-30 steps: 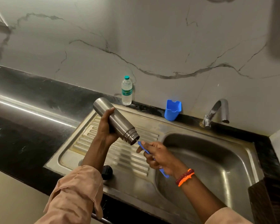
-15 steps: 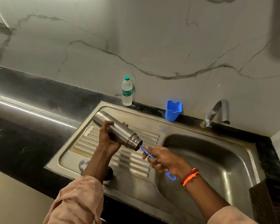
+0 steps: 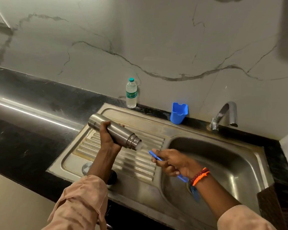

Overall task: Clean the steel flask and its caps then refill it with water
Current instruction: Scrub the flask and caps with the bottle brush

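Observation:
My left hand [image 3: 107, 136] grips the steel flask [image 3: 116, 131] around its middle. The flask is tilted, its open mouth pointing down and right over the drainboard. My right hand [image 3: 171, 163] grips the blue handle of a bottle brush [image 3: 156, 157]. The brush's whitish bristle end sits at the flask's mouth. A steel cap [image 3: 86, 167] and a black cap [image 3: 112, 177] lie on the drainboard's front edge, partly hidden behind my left forearm.
The steel sink [image 3: 223, 163] has its basin on the right and a tap [image 3: 224, 115] behind it. A blue plastic cup [image 3: 179, 113] and a clear water bottle [image 3: 131, 93] stand against the marble wall. Black countertop stretches to the left.
The flask has dropped lower and tipped flatter. My right hand has pulled back to the right, and the brush's bristles now show at the flask's mouth.

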